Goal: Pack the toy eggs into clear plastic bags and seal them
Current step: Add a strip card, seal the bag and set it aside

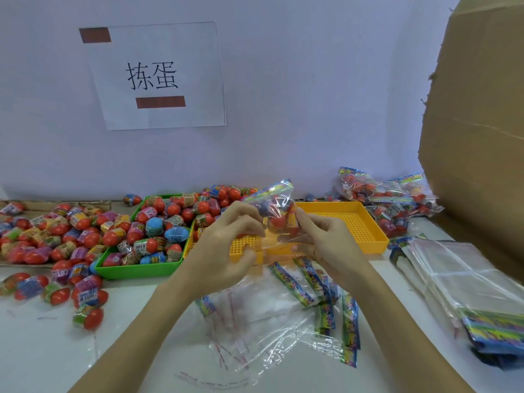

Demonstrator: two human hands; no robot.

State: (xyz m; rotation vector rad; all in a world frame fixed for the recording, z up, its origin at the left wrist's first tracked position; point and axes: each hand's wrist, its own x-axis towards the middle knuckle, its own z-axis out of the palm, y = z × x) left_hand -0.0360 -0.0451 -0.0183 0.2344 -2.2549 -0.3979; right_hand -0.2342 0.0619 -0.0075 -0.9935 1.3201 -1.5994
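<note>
A green tray (136, 272) sits on the white counter (42, 350), heaped with toy eggs (158, 222), mostly red with printed wraps and a few blue ones. Touching its right side is a yellow perforated tray (365, 231), its visible floor bare. More loose eggs (51, 236) spread over a flat cardboard sheet (56, 205) and the counter to the left of the green tray.

Above the yellow tray, both hands hold a clear plastic bag (276, 214) with several red eggs inside and a colourful header strip on top. The left hand (229, 239) pinches the bag's left edge with curled fingers; the right hand (326, 239) pinches its right edge likewise.

Empty bags with printed headers (295, 279) lie scattered on the counter below the hands, with a neater stack of bags (459, 276) at right. Filled bags (388, 197) pile behind the yellow tray, beside a large cardboard box (479, 137). A paper sign (158, 75) hangs on the wall.
</note>
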